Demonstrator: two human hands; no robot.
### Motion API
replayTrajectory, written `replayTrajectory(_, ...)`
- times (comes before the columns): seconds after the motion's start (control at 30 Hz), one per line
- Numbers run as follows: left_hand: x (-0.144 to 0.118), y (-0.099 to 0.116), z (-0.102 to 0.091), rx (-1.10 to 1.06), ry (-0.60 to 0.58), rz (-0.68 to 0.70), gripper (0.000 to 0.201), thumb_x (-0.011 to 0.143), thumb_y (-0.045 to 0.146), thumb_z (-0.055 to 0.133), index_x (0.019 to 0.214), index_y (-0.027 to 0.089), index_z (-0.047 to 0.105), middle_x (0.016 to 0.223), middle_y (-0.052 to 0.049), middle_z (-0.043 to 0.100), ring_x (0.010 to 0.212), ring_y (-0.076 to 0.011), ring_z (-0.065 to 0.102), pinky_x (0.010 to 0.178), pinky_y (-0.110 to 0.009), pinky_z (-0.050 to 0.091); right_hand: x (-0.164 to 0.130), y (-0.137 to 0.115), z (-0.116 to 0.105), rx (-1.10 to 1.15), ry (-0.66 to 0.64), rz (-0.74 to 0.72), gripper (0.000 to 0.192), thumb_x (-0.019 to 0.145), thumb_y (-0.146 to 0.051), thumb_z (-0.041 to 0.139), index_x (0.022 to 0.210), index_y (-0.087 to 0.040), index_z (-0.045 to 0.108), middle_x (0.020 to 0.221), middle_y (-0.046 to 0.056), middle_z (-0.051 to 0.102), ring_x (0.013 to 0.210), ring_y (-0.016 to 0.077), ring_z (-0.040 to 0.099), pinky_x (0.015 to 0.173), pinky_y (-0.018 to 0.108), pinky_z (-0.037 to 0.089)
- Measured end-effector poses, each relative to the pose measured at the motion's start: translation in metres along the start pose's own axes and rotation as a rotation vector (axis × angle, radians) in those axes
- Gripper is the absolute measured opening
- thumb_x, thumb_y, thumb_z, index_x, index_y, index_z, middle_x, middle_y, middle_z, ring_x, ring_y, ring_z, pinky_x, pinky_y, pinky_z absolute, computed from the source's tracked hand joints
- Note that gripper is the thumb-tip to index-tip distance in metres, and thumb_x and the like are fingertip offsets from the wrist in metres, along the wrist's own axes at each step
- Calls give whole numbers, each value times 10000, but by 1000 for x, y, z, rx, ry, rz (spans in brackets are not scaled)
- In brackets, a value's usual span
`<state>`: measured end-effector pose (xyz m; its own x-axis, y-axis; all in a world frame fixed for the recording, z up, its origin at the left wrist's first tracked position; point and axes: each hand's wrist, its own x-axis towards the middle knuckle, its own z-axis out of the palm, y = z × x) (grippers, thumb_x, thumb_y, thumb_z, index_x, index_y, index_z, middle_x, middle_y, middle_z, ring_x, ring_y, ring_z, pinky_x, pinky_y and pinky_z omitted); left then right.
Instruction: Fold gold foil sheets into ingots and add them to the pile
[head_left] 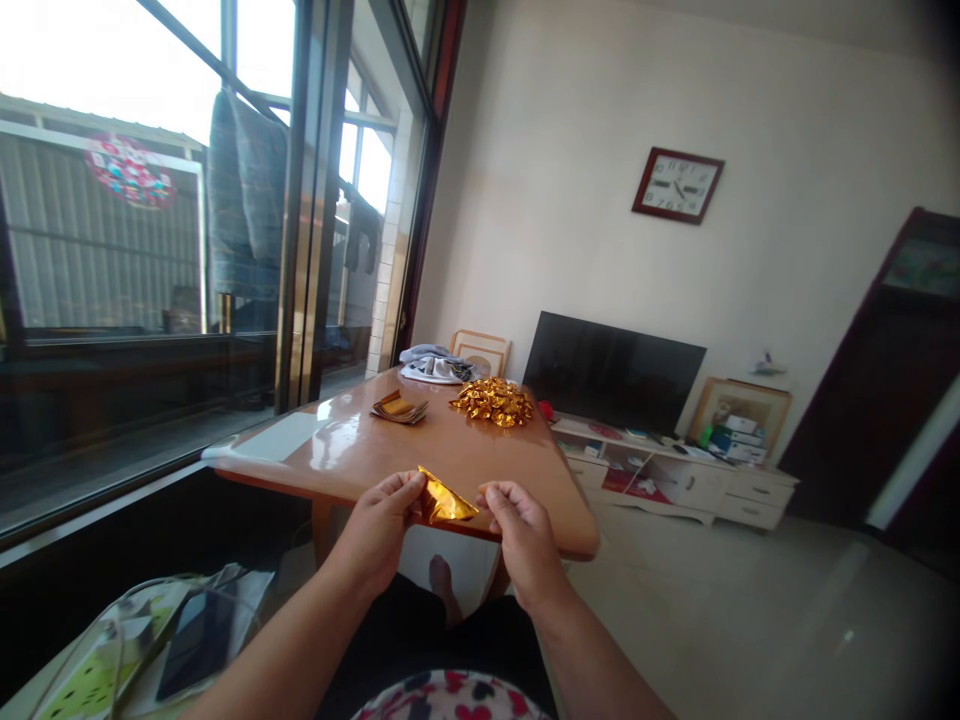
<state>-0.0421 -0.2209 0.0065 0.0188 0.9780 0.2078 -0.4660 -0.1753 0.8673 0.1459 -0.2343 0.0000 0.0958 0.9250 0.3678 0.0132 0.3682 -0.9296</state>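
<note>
Up close, left hand (pixel 379 530) and right hand (pixel 521 535) each pinching gold foil paper (pixel 444 500), no readable writing

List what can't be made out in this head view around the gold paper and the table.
- Gold foil paper: its ends are hidden by the left hand and right hand; fold shape unclear.
- Pile of folded gold pieces: too small to count.
- Stack of foil sheets: too small to count.
- Wall clock: too blurred to read.
- Table: legs mostly hidden.
</note>
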Motion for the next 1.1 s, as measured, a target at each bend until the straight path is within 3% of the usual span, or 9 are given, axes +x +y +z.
replayTrajectory(0.13, 2, -5, -2, -108, 57, -54, 277, 754, 363, 834, 785, 138, 676, 734, -3, 623, 653, -115, 557, 630, -233, 426, -4, 0, 2, 30, -74, -17, 330, 938, -495, 632, 1014, -193, 740, 844, 20, 704, 740, 163, 567, 683, 264, 432)
replayTrajectory(0.37, 4, -11, -2, -109, 79, -60, 291, 753, 377, 836, 773, 147, 659, 714, 6, 592, 663, -113, 529, 628, -225, 409, -13, -12, 8, 22, -210, -48, 320, 923, -497, 680, 923, -179, 716, 772, 2, 653, 722, 160, 562, 685, 269, 434)
replayTrajectory(0.53, 0, -8, 1, -86, 13, -57, 299, 812, 393, 792, 727, 147, 644, 697, 2, 579, 669, -119, 515, 642, -236, 412, -9, -6, 5, -45, -131, -78, 299, 929, -457, 667, 835, -176, 713, 761, 18, 687, 726, 172, 589, 705, 283, 459)
replayTrajectory(0.83, 7, -13, -8, -102, 63, -108, 312, 817, 420, 776, 889, 120, 730, 809, -59, 686, 772, -172, 629, 766, -296, 481, -4, -2, -1, -33, -96, -34, 295, 917, -449, 662, 816, -175, 704, 729, 24, 694, 711, 174, 588, 699, 282, 465)
replayTrajectory(1.0, 9, -13, -14, 55, 126, -77, 447, 842, 544, 712, 995, 127, 752, 901, -96, 728, 833, -210, 656, 760, -314, 479, -2, -3, -3, -45, -86, -29, 280, 914, -425, 653, 798, -173, 689, 714, 17, 685, 689, 166, 579, 673, 271, 457)
replayTrajectory(1.1, 7, -2, -13, 292, 244, 95, 468, 860, 569, 678, 1086, 165, 749, 1021, -93, 745, 879, -212, 637, 747, -302, 460, -1, -3, -5, -114, -115, -45, 261, 914, -400, 640, 779, -180, 678, 711, 8, 675, 679, 166, 579, 658, 267, 453)
